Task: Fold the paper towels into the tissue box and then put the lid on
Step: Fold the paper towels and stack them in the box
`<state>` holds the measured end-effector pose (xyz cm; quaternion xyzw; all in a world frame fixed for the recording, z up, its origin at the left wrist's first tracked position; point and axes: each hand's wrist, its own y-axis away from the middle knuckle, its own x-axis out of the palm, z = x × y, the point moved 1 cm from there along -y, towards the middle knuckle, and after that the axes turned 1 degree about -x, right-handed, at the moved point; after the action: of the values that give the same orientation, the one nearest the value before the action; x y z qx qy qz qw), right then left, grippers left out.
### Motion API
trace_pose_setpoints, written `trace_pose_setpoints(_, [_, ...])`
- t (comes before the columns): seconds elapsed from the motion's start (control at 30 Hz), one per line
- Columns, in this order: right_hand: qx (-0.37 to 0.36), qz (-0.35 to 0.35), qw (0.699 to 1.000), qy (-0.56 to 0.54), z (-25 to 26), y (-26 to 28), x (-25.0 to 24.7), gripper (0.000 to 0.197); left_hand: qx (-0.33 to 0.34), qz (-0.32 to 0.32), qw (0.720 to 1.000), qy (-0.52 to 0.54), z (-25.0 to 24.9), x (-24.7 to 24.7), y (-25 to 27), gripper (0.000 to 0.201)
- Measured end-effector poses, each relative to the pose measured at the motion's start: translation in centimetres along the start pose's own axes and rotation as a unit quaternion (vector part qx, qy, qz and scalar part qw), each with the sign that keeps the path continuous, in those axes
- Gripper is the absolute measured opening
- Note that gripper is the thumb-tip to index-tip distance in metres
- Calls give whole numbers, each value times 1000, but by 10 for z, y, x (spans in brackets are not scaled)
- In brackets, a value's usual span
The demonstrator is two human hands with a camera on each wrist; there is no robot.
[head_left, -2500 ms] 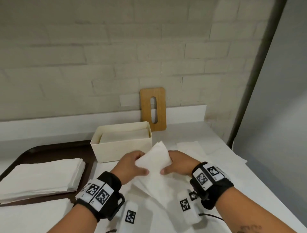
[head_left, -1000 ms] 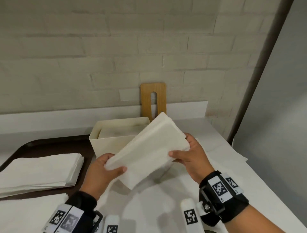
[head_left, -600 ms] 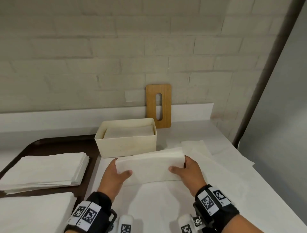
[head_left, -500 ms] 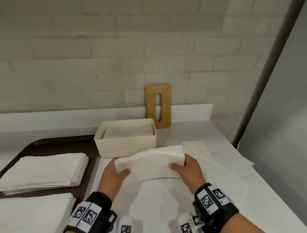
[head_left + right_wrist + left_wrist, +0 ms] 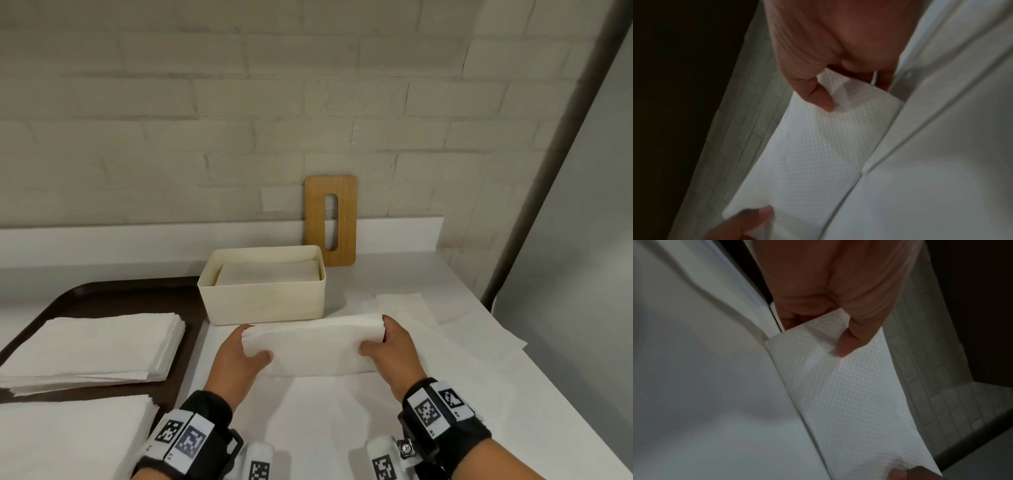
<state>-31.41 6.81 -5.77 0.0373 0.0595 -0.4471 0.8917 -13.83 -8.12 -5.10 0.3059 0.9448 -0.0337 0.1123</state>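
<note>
**Folded towel held by both ends in front of the box**

In the centre of the head view, a folded paper towel [image 5: 313, 342] is stretched between the two hands, just above the counter [image 5: 394, 281]. The left hand [image 5: 239, 363] pinches its left end, thumb on top and fingers underneath. The right hand [image 5: 394, 353] grips the right end the same way, with fingertips curled over the far edge. The left wrist view shows the thumb pressed onto the embossed sheet; the right wrist view shows the matching pinch at the other end.

Just behind the towel, above the frame's centre, stands the cream tissue box [image 5: 263, 301], open, with a layer of folded towels [image 5: 269, 272] inside it. The wooden lid [image 5: 330, 219], with its slot, leans upright against the brick wall [image 5: 239, 102], behind the box and to its right.

At the left of the frame a dark tray [image 5: 102, 294] carries a stack of flat towels [image 5: 92, 346]; a second stack [image 5: 68, 435] fills the lower left corner. Loose sheets [image 5: 445, 342] lie spread on the counter beneath and to the right of the hands.
</note>
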Motion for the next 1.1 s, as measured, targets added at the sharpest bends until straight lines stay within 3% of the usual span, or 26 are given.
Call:
trace_pose_setpoints(0.07, [-10,-19,999,48,6,2,-1,44,31,4,999,-37,-8,-2,1,25])
trace_pose_setpoints(0.1, [-49,-48,992,107,12,5,-2,58,56,5,997,-58,-14,-2,2,27])
trace_pose_setpoints(0.17, [-178,-66,949,253,33,14,0,84,107,13,991,-81,-32,-3,5,30])
trace_pose_setpoints(0.2, [-238,-42,920,308,45,18,3,87,127,22,988,-85,-43,-2,7,31])
trace_pose_setpoints(0.27, [-295,58,891,341,62,20,12,66,166,54,981,-91,-61,0,11,31])
trace_pose_setpoints(0.33, [-272,132,909,287,70,21,19,27,193,76,974,-94,-73,2,11,33])
trace_pose_setpoints(0.4, [-228,132,944,198,75,21,23,14,193,66,975,-91,-75,-2,8,32])
trace_pose_setpoints(0.5, [-183,109,975,68,82,25,24,23,151,28,987,-50,-69,-10,3,25])
trace_pose_setpoints(0.67, [-138,91,980,-111,93,28,25,17,100,57,979,169,-68,-4,9,25])
trace_pose_setpoints(0.77, [-162,95,975,-117,95,30,30,25,126,82,966,209,-78,3,13,27])
trace_pose_setpoints(0.87, [-172,92,977,-85,84,33,35,34,138,65,968,198,-69,9,17,29])
trace_pose_setpoints(1.0, [-124,84,987,-56,53,39,42,45,104,54,985,123,-38,14,22,51])
trace_pose_setpoints(1.1, [-87,73,993,-41,40,38,44,54,63,53,993,83,-26,15,23,50])
